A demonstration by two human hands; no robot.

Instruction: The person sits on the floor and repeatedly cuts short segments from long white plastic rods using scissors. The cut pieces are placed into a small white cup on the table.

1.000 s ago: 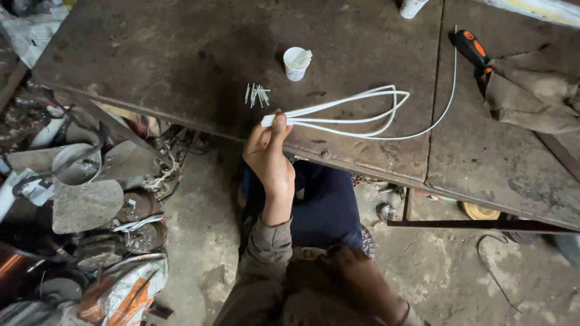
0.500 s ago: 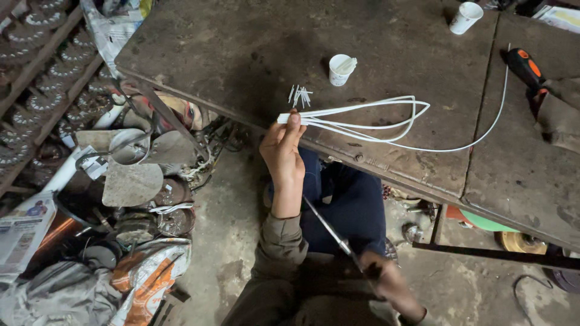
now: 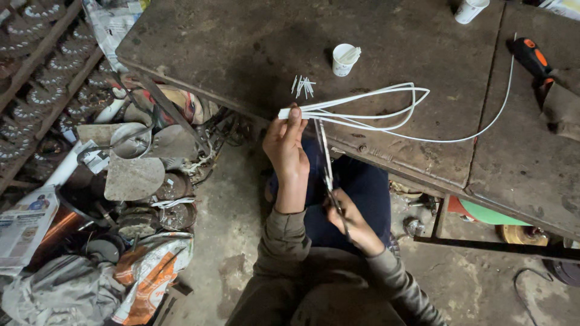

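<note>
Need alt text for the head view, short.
Seen from above, a person's left hand pinches a bundle of looped white tubing at the edge of a worn workbench, while the right hand raises scissors toward it.

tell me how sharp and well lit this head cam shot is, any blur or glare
Head view: dim, flat light, no glare. The left hand pinching the white strips is sharp; the scissors in the right hand look slightly soft. The scrap pile under the table sits in shadow, and the straight table edges bow a little.
</note>
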